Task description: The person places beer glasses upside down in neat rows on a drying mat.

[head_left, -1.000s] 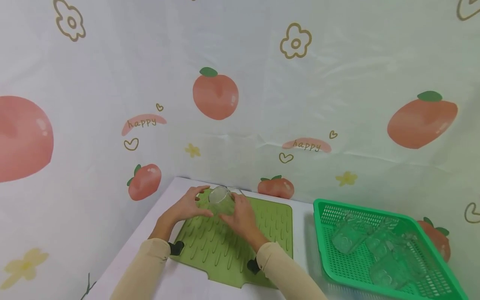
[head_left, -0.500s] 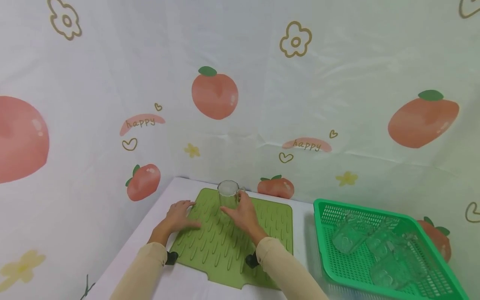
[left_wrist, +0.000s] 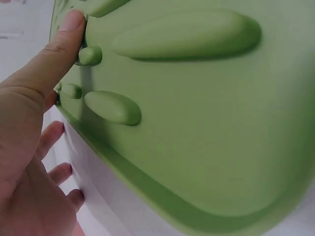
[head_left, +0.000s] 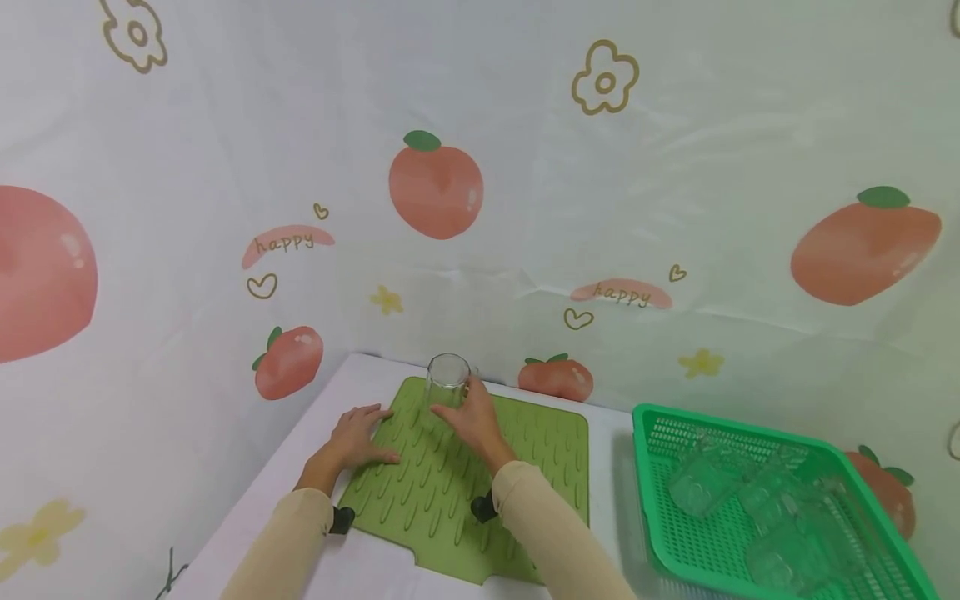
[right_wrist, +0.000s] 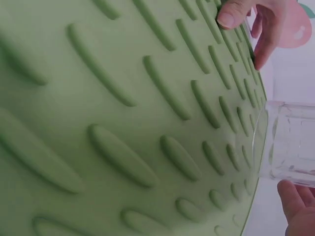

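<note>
Right hand (head_left: 474,418) gripping a clear glass mug (head_left: 447,383), mug standing toward the green ridged mat's (head_left: 442,504) far edge, left hand (head_left: 356,438) spread at its left, green plastic basket (head_left: 647,500) alongside

Both sleeves (head_left: 277,546) are plain beige — with a small black fitting (head_left: 342,520) beside each cuff (head_left: 311,502)

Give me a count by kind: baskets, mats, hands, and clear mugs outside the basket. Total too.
Green basket: 1
Green mat: 1
Hands: 2, the left hand and right hand
Clear mug, held by the right hand: 1
Total: 5
</note>
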### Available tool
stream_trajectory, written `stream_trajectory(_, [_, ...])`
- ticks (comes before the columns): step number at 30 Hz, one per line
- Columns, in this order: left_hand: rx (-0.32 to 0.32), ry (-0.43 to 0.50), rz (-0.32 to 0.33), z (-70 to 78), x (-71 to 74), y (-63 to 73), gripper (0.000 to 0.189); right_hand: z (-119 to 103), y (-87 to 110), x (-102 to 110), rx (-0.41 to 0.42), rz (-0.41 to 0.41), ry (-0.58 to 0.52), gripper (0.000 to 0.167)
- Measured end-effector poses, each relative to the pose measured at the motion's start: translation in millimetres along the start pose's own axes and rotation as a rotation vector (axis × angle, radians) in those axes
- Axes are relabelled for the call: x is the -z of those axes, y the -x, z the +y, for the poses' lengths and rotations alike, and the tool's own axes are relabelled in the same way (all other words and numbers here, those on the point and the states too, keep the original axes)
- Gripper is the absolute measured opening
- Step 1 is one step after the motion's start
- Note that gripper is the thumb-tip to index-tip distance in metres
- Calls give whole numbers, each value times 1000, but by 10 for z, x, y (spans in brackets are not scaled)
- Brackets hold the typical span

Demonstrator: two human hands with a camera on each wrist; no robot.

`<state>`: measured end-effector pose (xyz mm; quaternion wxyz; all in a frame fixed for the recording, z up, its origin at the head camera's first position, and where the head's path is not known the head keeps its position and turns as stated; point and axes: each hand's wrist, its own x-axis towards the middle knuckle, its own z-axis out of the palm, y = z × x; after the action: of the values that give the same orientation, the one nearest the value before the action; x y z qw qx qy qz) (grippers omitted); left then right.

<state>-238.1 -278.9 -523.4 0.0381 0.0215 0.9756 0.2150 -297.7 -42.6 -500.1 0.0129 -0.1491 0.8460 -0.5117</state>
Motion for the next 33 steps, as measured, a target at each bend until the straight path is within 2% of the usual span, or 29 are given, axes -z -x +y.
stream_trajectory(5, [-6, 2, 9, -21, -18, -14, 97, -21, -92, -45, -1, -19, 47, 80])
stream_trajectory(11, [-12, 13, 15, -40, -12, -9, 97, -12, -133, -139, -24, -69, 14, 79])
stream_trajectory(19, [5, 16, 22, -51, -66, -25, 96, 9, -156, -205, 12, -52, 10, 76])
stream_trajectory(26, [23, 37, 14, -65, -88, -36, 98, -18, -154, -238, -3, -60, 0, 78])
stream_trajectory(33, [22, 35, 28, -113, -104, -46, 97, -40, -197, -288, -28, -75, 39, 82])
